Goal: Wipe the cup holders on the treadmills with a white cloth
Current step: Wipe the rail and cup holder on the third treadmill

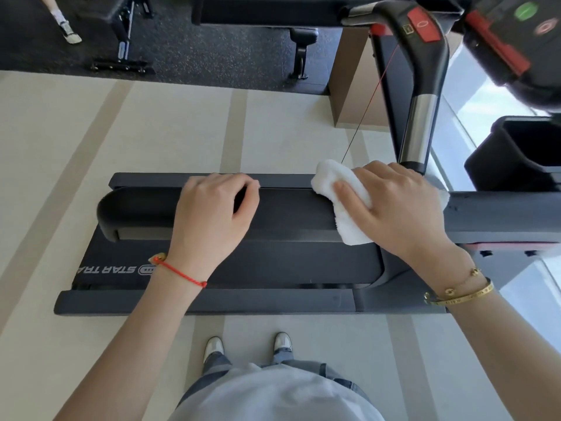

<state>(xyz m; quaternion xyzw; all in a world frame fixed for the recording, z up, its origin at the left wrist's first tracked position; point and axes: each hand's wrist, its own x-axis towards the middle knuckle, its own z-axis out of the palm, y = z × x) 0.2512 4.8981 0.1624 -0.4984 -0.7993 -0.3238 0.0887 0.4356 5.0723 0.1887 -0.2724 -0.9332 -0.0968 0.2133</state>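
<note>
Head view. The white cloth is seen bunched under the right hand, draped over the far-to-near width of the black handrail of the treadmill. The right hand's fingers are curled over the cloth and clamped on it, thumb pressed on top. The left hand is laid on the same rail, well apart from the cloth; its fingers are curled over the far edge of the rail.

A dark open bin, judged to be a cup holder, is noted at the right edge, near the cloth but not touched by it. The wiping of the holder itself is judged not yet done.

Risks: the loose lower flap of the cloth could be dragged off the rail edge if the grip is slackened; the thin red safety cord hanging just beyond the cloth could be snagged on a rightward sweep.

Orientation: the cloth's long axis is seen running from far-left to near-right, across the rail; the rail's long axis runs left to right.
</note>
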